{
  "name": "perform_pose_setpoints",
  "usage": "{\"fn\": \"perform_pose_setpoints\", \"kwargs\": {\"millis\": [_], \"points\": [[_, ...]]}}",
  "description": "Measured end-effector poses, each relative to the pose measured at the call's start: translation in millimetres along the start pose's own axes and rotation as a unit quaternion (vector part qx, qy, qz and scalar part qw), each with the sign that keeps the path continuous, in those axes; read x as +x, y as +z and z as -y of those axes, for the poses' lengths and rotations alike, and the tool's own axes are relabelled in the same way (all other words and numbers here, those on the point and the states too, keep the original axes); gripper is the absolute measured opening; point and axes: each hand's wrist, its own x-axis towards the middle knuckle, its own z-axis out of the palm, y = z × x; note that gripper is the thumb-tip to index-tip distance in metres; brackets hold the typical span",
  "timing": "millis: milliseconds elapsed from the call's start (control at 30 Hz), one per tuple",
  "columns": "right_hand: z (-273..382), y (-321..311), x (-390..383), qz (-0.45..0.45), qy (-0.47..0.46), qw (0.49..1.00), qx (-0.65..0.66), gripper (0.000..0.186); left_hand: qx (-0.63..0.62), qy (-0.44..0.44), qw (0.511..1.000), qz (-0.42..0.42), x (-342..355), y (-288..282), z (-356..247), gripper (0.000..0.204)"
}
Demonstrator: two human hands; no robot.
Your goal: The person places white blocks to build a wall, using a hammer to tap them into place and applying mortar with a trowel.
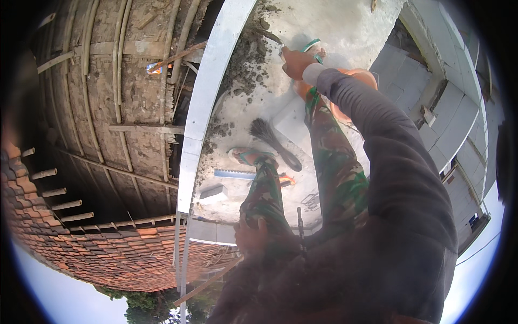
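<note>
My right hand (pixel 295 62) is closed on what looks like a trowel (pixel 272 36), its dark blade reaching up-left to grey mortar (pixel 243 59) spread on the pale concrete slab (pixel 334 21). My sandalled foot is just behind that hand, and an orange bucket (pixel 361 76) is partly hidden by my right arm. My left hand (pixel 250 235) rests low on my left thigh, fingers apart and holding nothing visible. A dark bristle brush (pixel 264 135) and a saw with blue blade (pixel 234 173) and orange handle (pixel 286 180) lie between and beside my legs.
A pale raised edge (pixel 191 140) bounds the slab on the left, beside a drop to old timber battens (pixel 124 97) and red roof tiles (pixel 102 248). A white block (pixel 213 195) lies near that edge. Grey block walls (pixel 453 124) stand at the right, below the slab.
</note>
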Motion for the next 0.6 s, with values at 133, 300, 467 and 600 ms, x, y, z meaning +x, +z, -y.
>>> {"fn": "perform_pose_setpoints", "kwargs": {"millis": [133, 300, 467, 600], "points": [[-57.8, -4.9, 53.9, -0.110, 0.138, 0.968, 0.180, 0.050, -0.004, 0.010, 1.000, -0.010, 5.1, -1.7, 1.1, 0.074], [-28.0, 37.6, 85.0, -0.087, 0.137, 0.953, 0.256, 0.049, -0.016, 0.002, 1.000, -0.008, 9.9, -0.6, 5.4, 0.071], [19.6, 115.8, 32.3, -0.045, 0.066, 0.981, 0.178, 0.051, -0.017, 0.015, 1.000, -0.020, 5.3, 4.4, 12.7, 0.072], [18.7, 122.1, 12.6, -0.025, 0.042, 0.988, 0.145, 0.049, -0.014, 0.001, 1.000, -0.015, 7.4, -5.6, 3.9, 0.072]]}}
